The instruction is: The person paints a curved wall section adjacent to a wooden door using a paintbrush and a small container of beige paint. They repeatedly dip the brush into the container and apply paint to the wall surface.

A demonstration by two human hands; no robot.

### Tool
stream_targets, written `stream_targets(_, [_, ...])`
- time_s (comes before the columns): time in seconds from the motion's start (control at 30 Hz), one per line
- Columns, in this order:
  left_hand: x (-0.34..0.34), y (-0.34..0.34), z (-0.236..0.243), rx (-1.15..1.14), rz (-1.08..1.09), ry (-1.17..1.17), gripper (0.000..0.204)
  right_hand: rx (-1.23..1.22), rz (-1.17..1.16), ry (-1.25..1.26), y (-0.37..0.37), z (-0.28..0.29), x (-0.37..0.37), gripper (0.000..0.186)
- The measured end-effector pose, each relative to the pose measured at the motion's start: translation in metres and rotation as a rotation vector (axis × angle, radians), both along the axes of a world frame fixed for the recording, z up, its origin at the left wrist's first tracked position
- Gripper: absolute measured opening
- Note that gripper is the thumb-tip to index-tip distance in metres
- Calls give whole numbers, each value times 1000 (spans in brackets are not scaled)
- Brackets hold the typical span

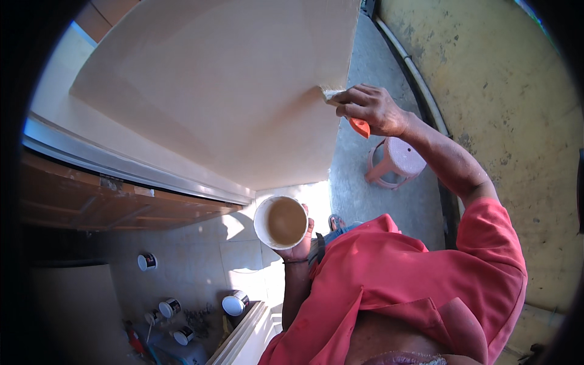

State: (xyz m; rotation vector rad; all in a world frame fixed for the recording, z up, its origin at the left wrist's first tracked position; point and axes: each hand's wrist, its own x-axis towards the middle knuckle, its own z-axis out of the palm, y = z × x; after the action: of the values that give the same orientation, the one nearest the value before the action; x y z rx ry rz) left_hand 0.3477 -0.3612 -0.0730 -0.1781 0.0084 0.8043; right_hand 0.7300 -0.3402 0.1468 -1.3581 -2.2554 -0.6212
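My right hand [376,109] grips a paintbrush [360,126] with an orange handle, and its pale bristles touch the beige wall [243,79] near the wall's right edge. Below and to the left, my left hand [299,248] is wrapped round a white tub [261,228] from beneath and the side. Brownish, thin-looking liquid [286,222] shows inside the tub, which is held with its mouth up. Part of the left hand's fingers is hidden behind the tub.
A pink plastic stool [406,156] stands on the grey floor beyond my right arm. At right rises a yellowish, stained wall [517,121] with a white pipe [420,76] along its foot. Several paint tubs [235,303] lie about the tiled floor at lower left, near a brown door [109,194].
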Motion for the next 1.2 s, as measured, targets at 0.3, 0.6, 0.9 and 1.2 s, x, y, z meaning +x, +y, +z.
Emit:
stream_targets(0.3, [-8,-3,-9,-26,12,115,86,464,-52,-250,1,75,0,25])
stream_targets(0.6, [-2,0,2,-30,21,-7,79,-154,-20,-216,-2,-141,-21,15])
stream_targets(0.9, [-10,-6,13,-24,60,45,70,-77,-98,73,14,-53,23,32])
stream_targets(1.2, [-9,-7,0,-51,36,2,75,522,-60,-210,-4,45,9,28])
